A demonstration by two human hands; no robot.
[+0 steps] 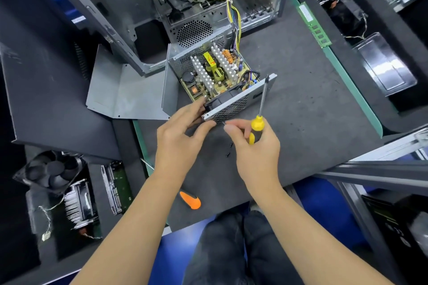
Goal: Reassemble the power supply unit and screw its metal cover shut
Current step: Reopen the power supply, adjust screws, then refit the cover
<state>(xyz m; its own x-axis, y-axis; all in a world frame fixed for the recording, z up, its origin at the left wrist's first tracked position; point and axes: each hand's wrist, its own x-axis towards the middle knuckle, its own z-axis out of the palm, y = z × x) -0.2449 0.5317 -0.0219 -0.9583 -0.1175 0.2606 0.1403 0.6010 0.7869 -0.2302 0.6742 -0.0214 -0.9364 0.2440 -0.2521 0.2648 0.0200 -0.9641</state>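
The power supply (215, 74) sits open on the mat just ahead of both hands, its metal cover (125, 95) lying flat to the left of it, well apart from the fingers. The left hand (183, 134) curls round the near corner of the fan panel (231, 106), while the right hand (252, 143) pinches what looks like a small screw (224, 123) at its fingertips and keeps the yellow screwdriver (259, 113) tucked against the palm, shaft pointing away. It would be best to steady the panel firmly with the left hand, seat the screw straight in its hole by finger before bringing the driver tip round, and mind the loose screws (229, 148) lying just under the right hand
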